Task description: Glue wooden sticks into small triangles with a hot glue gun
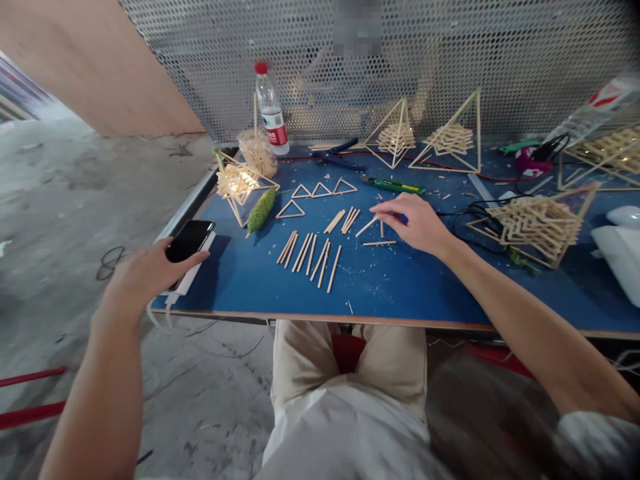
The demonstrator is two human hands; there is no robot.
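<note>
My left hand [145,275] is closed at the table's left edge around a black phone [193,240] that lies on a white block [193,278] with a white cable plugged in. With thumb and fingertips, my right hand [413,223] pinches a short wooden stick [367,227] just above the blue table. Below it lies another loose stick [379,243], and a further one is partly covered by the hand. Bundles of short sticks [310,257] are spread in front of me. Behind them are several flat stick triangles [323,190].
Stick pyramids [443,140] stand along the perforated metal screen [300,80]. A green utility knife [395,187], dark blue pliers [340,159], a green yarn bundle [261,210], a jar of sticks [257,152] and a water bottle [273,117] are around. Black wires [455,220] run on the right.
</note>
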